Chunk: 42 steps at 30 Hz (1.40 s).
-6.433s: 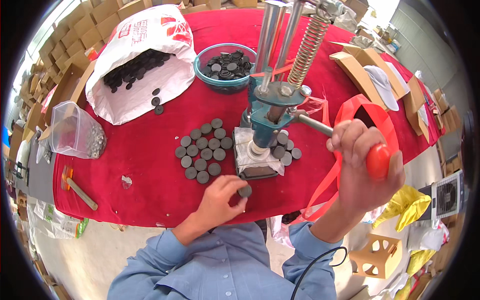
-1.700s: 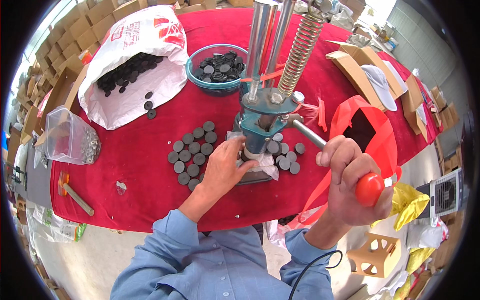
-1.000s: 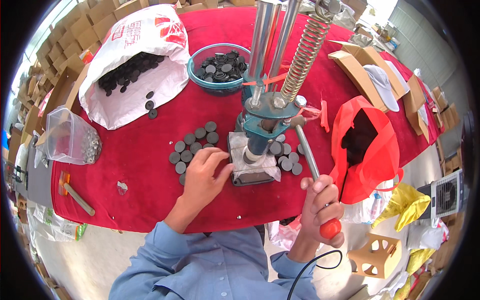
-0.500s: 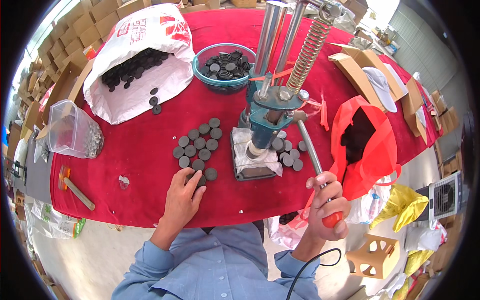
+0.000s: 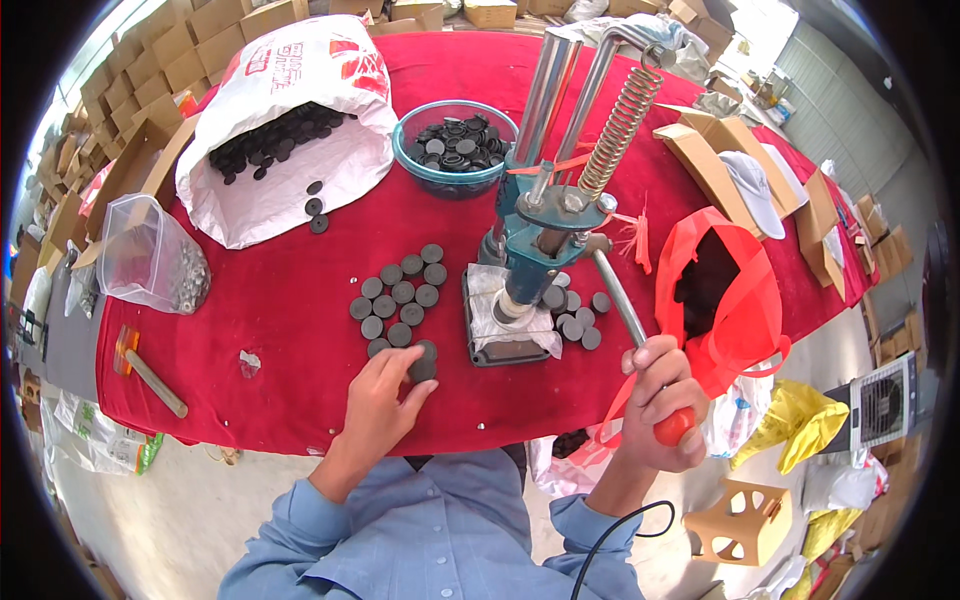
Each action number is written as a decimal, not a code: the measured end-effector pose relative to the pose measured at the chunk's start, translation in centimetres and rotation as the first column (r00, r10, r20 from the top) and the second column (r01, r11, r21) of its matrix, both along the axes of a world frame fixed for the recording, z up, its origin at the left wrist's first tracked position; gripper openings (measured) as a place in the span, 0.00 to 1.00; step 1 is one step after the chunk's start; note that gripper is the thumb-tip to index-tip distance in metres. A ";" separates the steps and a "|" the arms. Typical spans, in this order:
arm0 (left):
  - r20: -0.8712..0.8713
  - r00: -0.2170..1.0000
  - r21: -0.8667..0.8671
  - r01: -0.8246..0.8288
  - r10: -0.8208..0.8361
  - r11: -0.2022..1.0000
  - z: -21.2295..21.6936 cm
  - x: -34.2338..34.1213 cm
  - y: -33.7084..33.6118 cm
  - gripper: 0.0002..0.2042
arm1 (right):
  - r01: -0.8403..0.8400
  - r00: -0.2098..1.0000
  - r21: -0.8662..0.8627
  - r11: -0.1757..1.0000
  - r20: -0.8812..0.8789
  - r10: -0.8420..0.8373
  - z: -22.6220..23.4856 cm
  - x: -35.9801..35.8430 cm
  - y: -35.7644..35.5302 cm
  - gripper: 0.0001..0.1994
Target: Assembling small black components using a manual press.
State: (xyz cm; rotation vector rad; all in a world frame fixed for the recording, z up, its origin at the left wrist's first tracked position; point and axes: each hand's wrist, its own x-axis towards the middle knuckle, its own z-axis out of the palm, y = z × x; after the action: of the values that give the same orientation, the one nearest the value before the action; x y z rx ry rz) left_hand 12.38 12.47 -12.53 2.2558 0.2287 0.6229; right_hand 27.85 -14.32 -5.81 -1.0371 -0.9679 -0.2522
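My left hand (image 5: 378, 408) is at the near edge of a cluster of round black discs (image 5: 403, 292) on the red cloth. Its thumb and fingertips close around a black disc (image 5: 423, 370), which overlaps another disc just beyond it. My right hand (image 5: 662, 402) is wrapped around the metal lever (image 5: 620, 298) of a green hand press (image 5: 535, 240), with the red knob (image 5: 674, 427) showing below the fingers. The press ram stands over a base (image 5: 510, 351) covered with white wrapping. More discs (image 5: 577, 322) lie in a loose group right of the base.
A teal bowl (image 5: 400, 150) of black parts stands behind the discs. Left of it, a white sack (image 5: 300, 205) spills similar parts. A clear plastic tub (image 5: 135, 255) and a hammer (image 5: 155, 383) lie far left. A red bag (image 5: 745, 330) sits right of the press.
My left hand has moved slightly right and lifted off the pile, with a disc now between thumb and fingers. My right hand has shifted slightly down and right, still on the lever.
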 end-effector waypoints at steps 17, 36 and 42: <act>0.059 0.992 -0.003 0.107 -0.107 0.994 -0.4 12.6 -3.0 0.32 | -0.136 0.981 -0.136 0.981 -0.160 0.114 9.5 4.8 1.8 0.36; -0.067 0.997 0.444 0.054 -0.027 0.894 0.5 2.4 0.9 0.15 | -0.003 0.999 0.028 1.000 -0.033 0.004 -2.1 -1.0 0.6 0.26; -0.064 0.997 0.299 0.048 -0.030 0.953 -1.4 1.3 0.4 0.17 | 0.008 0.997 0.046 0.999 -0.077 -0.005 -2.5 -1.0 0.7 0.26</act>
State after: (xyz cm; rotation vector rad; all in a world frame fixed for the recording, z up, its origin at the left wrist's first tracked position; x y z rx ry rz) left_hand 13.70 12.85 -13.97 2.5678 0.1231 0.6040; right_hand 26.89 -13.62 -8.34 -1.0008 -0.8860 -0.2377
